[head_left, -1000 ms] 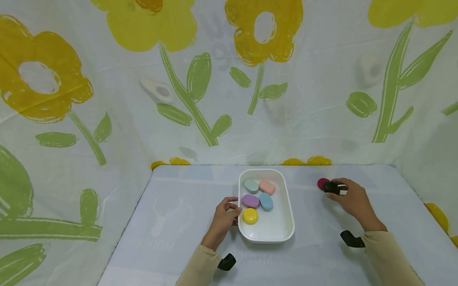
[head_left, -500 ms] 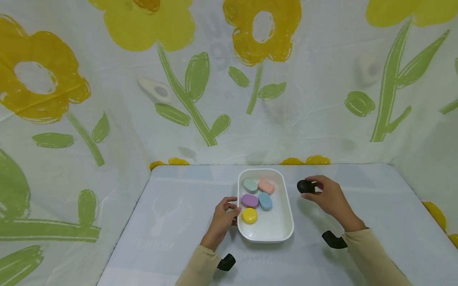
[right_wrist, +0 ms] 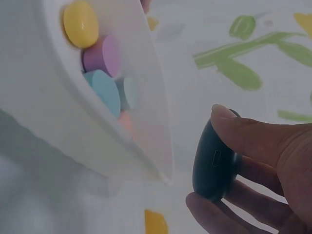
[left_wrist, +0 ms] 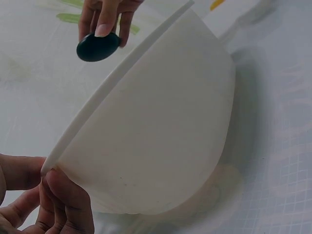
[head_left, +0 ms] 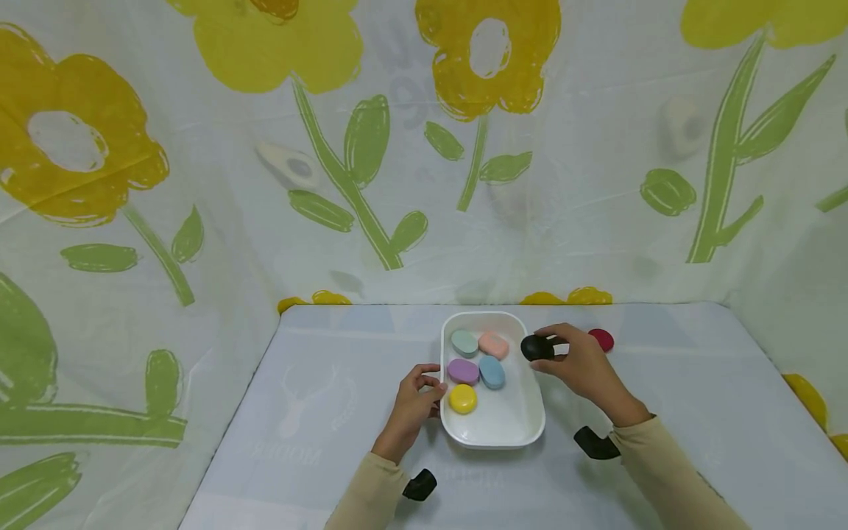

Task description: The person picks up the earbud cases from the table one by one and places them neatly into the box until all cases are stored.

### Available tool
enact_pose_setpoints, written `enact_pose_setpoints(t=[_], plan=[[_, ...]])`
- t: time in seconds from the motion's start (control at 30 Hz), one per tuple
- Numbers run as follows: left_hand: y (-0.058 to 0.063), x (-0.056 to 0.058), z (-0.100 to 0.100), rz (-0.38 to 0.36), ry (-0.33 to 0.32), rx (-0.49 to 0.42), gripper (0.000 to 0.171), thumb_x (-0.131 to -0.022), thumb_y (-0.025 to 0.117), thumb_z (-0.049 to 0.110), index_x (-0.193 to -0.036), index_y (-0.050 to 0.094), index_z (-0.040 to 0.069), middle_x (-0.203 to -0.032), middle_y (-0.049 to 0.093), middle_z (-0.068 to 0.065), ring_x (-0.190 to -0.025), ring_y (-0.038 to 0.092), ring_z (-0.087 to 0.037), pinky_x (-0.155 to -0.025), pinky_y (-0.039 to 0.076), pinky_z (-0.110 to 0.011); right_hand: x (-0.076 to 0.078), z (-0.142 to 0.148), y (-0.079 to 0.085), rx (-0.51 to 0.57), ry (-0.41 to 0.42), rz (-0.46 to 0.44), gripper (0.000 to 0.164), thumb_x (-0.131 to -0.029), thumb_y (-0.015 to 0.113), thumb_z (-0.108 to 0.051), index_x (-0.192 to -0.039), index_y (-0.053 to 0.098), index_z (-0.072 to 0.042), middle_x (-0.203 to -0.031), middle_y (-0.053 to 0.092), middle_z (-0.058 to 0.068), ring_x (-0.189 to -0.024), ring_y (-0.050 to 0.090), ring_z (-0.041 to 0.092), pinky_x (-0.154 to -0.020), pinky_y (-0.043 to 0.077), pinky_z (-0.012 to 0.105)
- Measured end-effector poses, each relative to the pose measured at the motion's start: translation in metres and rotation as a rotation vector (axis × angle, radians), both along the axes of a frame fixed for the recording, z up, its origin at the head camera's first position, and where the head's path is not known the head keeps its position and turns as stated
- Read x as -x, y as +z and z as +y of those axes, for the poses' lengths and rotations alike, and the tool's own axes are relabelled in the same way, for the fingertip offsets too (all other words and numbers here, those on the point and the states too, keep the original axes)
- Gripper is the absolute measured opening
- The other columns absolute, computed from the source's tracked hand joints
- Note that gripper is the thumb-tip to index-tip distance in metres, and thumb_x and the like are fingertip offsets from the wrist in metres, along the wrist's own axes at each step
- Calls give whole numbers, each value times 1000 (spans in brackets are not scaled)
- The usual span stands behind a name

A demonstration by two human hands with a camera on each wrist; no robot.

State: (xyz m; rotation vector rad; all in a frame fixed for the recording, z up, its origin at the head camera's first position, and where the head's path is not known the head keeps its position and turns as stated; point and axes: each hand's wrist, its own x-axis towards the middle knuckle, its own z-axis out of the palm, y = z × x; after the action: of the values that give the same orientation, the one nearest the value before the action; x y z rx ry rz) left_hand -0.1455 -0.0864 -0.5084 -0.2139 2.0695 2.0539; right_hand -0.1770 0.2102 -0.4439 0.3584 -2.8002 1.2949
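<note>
My left hand (head_left: 414, 408) pinches the left rim of a white tray (head_left: 523, 434) between thumb and fingers, as the left wrist view shows close up. In my right hand (head_left: 586, 368) is a glossy black oval soap (head_left: 536, 347), gripped between thumb and fingertips over the tray's right rim in the head view. The right wrist view shows a small rectangular mark on the black soap (right_wrist: 209, 161). Inside the tray lie a pale green soap (head_left: 464, 344), a pink soap (head_left: 493, 345), a purple soap (head_left: 463, 372), a blue soap (head_left: 492, 373) and a yellow round soap (head_left: 462, 399).
A dark red round piece (head_left: 601, 340) lies on the table (head_left: 331, 442), right of the tray and behind my right hand. A white flower-printed cloth (head_left: 570, 184) hangs along the table's back and sides.
My right hand has carried the black soap leftward, from beside the red piece to the tray's right rim. The red piece is uncovered again. My left hand keeps its hold on the tray.
</note>
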Motion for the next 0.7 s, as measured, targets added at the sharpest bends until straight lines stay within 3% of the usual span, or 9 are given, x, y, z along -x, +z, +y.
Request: enact_pose_setpoints(t=[0.27, 0.53, 0.7], plan=[[-1, 0, 0, -5, 0, -6, 42, -102, 67, 4, -142, 54, -1, -103, 58, -9, -67, 59, -17, -59, 55, -26, 0, -18, -4, -44, 41, -31, 53, -83, 91, -5, -129, 66, 4, -124, 68, 22, -109, 67, 39, -86, 64, 45], [-1, 1, 0, 3, 3, 0, 43, -102, 67, 5, -143, 54, -1, -103, 58, -8, -67, 58, -17, -59, 55, -26, -3, -30, -5, -128, 152, -106, 56, -81, 92, -8, -131, 69, 1, -126, 69, 16, -111, 65, 35, -88, 63, 44], [-3, 1, 0, 7, 1, -7, 43, -103, 67, 5, -143, 54, -2, -103, 59, -8, -67, 59, -16, -58, 55, -26, -5, -37, -7, -145, 177, -143, 54, -80, 93, -5, -129, 70, 1, -123, 70, 12, -113, 64, 34, -92, 61, 47]])
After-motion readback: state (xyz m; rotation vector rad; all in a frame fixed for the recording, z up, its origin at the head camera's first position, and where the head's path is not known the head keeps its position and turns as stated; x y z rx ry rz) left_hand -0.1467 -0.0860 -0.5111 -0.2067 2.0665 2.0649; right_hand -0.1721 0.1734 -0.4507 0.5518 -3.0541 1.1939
